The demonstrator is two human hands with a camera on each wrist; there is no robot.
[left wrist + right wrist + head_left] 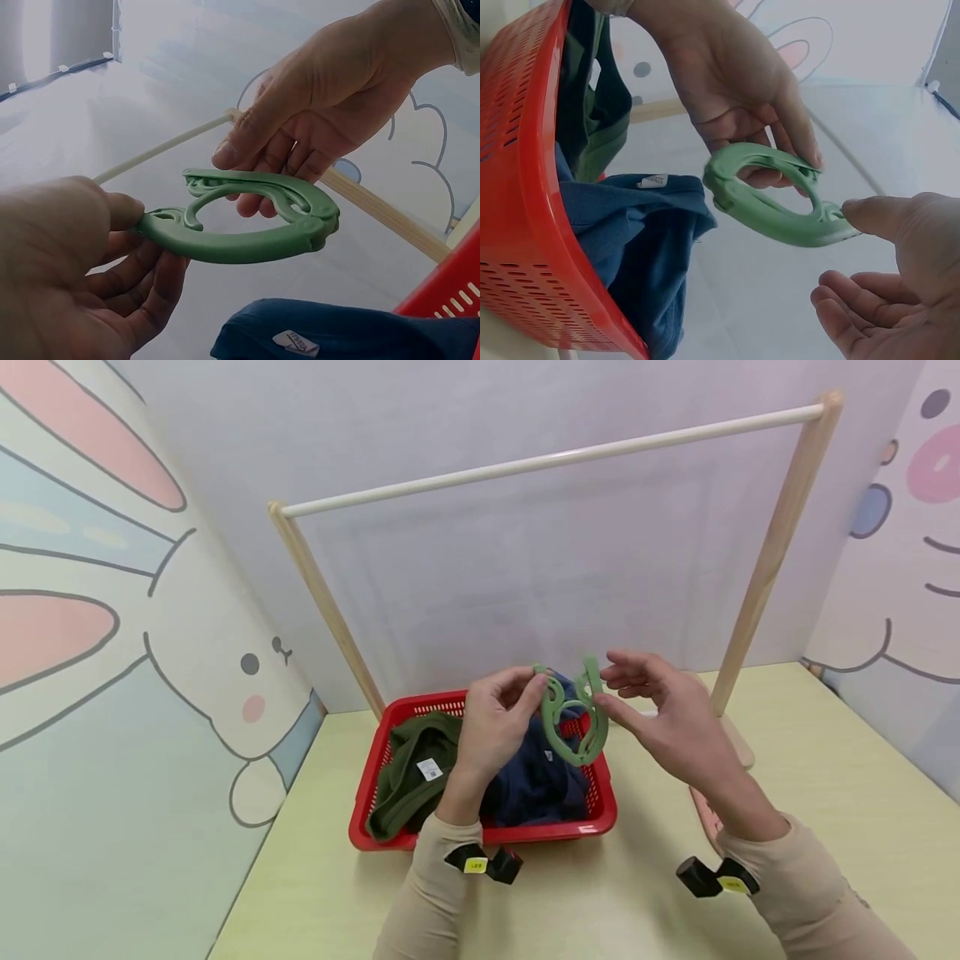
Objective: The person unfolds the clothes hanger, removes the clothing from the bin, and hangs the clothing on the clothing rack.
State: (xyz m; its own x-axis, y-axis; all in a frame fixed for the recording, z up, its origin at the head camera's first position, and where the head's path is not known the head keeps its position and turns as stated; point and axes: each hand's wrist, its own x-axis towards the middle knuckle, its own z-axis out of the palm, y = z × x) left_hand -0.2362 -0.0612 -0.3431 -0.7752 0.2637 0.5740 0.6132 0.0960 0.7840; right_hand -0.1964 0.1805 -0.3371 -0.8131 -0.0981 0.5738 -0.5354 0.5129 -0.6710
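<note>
A green folding clothes hanger (576,739), folded into a ring, is held up over the basket. One end of the hanger is pinched between the thumb and fingers of my left hand (498,718). At its other arm, my right hand (667,714) has its thumb against the hanger, while the fingers stand apart from the thumb. In the right wrist view, the right thumb meets the tip of the hanger (780,221). Below lies a red basket (483,835) with a dark green garment (412,777) and a navy garment (536,785) in it.
Behind the basket stands a rack with a white rail (555,460) and wooden posts (776,556). A pink item (705,814) lies on the table (300,860), partly hidden by the right forearm. Printed walls enclose the sides.
</note>
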